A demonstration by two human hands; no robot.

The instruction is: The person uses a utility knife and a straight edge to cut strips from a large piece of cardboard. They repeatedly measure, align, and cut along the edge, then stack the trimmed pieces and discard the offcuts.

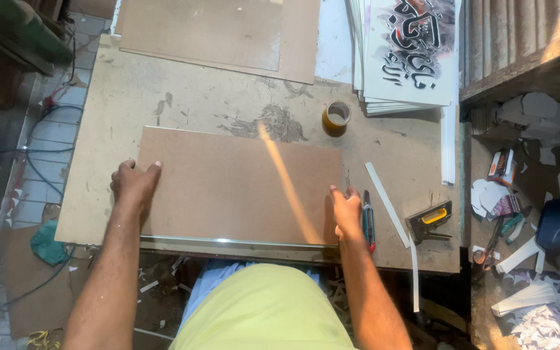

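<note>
Both hands are pressing flat, fingers spread, on the brown board (234, 185): left hand (134, 185) gripping its left end, right hand (346, 212) its right end, long axis running crosswise.

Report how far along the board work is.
Done: the brown board lies flat on the worktable, its near edge along a shiny metal strip. In hand: left hand and right hand grip its ends. Left: utility knife, tape roll and staple gun lie untouched.
</note>
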